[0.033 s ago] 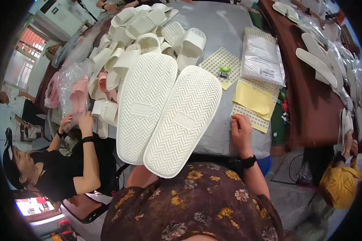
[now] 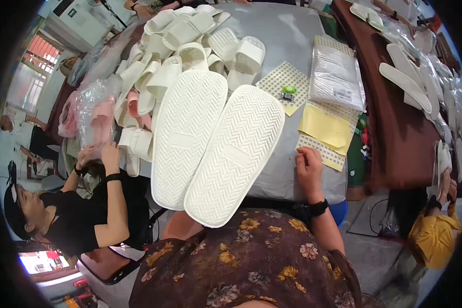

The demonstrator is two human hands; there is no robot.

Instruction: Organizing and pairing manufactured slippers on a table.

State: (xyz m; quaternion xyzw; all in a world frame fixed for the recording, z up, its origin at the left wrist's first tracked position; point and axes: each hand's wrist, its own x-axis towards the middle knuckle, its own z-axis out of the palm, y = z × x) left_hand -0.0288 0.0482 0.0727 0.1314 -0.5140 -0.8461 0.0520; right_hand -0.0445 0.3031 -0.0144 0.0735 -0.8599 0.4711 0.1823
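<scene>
A pair of white slippers is held up in front of me with the patterned soles facing me, the left slipper (image 2: 190,138) partly behind the right slipper (image 2: 234,156). My left forearm (image 2: 182,225) runs in under them; the hand itself is hidden behind the pair it holds. At the table's near right, my right hand (image 2: 309,167) has its fingers curled in, with thumb and forefinger by the left edge of a label sheet (image 2: 327,155). Whatever may be between those fingertips is too small to make out. A yellow backing paper (image 2: 322,127) lies over that sheet.
White slippers (image 2: 187,31) are heaped at the back left, with pink slippers (image 2: 103,120) in clear plastic beside them. A silver padded packet (image 2: 336,74) and a small green object (image 2: 288,90) lie on label sheets. A co-worker (image 2: 61,215) sits at left, another (image 2: 435,236) at far right.
</scene>
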